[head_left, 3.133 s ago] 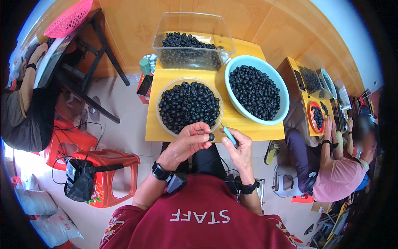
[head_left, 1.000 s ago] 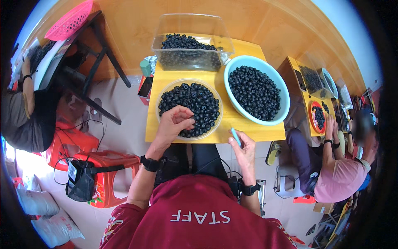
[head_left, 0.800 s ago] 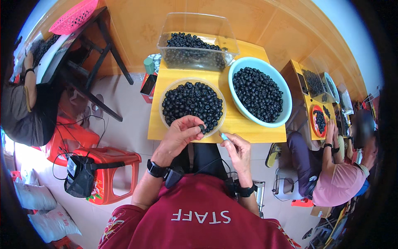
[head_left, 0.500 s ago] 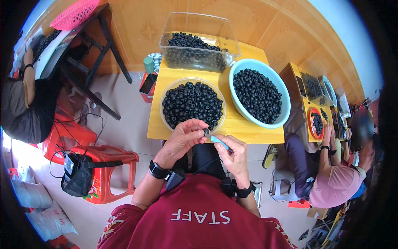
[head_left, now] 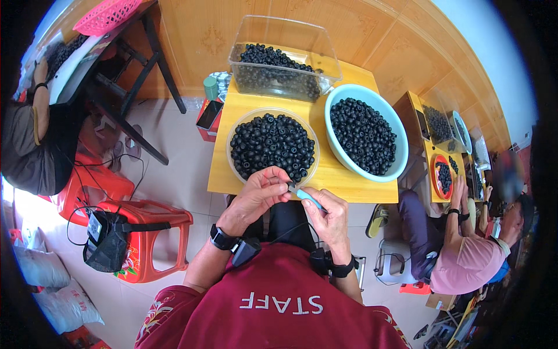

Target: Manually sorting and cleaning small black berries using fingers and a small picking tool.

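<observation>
My left hand (head_left: 258, 195) pinches one small black round piece (head_left: 290, 185) at the near edge of the yellow table (head_left: 349, 183). My right hand (head_left: 325, 212) grips a light blue tool (head_left: 308, 196) whose tip meets that piece. Just beyond my hands stands a pale shallow bowl (head_left: 232, 168) heaped with the same black pieces. To its right is a light blue basin (head_left: 401, 157), also full of them. A clear plastic bin (head_left: 290, 35) with more stands at the table's far edge.
A red plastic stool (head_left: 148, 235) with a black pouch stands at my left. A person in a pink shirt (head_left: 474, 262) sits at the right by another yellow table with bowls. Another person sits at the far left by a dark table holding a pink basket (head_left: 107, 13).
My left hand reached into the pale bowl, took out one black piece and came back to the table's near edge. My right hand brought the blue tool up to meet it.
</observation>
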A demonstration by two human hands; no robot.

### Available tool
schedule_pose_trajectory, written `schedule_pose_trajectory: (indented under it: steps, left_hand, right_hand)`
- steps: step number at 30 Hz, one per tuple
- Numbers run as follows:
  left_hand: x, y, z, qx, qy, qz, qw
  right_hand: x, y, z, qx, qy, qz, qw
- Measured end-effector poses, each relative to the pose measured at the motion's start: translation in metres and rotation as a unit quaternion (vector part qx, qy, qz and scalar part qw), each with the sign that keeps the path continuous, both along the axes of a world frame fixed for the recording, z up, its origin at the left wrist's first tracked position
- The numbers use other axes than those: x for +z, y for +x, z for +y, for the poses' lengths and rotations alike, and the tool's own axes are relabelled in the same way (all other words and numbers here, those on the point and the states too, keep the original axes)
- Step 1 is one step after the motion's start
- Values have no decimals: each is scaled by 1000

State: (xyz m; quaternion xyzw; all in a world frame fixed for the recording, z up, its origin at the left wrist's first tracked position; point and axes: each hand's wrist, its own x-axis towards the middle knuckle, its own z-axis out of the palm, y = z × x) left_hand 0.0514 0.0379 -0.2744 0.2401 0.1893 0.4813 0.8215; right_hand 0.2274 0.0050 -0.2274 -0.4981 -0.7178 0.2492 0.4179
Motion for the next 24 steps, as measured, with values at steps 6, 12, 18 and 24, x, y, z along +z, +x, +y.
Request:
schedule_pose_trajectory:
  steps: [6, 12, 18, 24]
  left_hand:
    - [0, -1, 0, -2, -4, 13, 1000]
    - [17, -3, -7, -42, 9, -21, 999]
    - [22, 1, -8, -44, 38, -29, 998]
    - [15, 9, -6, -34, -1, 4, 999]
  right_hand:
    - [0, 2, 2, 8, -12, 8, 1000]
    - [-18, 11, 9, -42, -10, -54, 998]
    - [-32, 42, 11, -142, -143, 59, 978]
    - [-9, 14, 2, -17, -140, 205, 969]
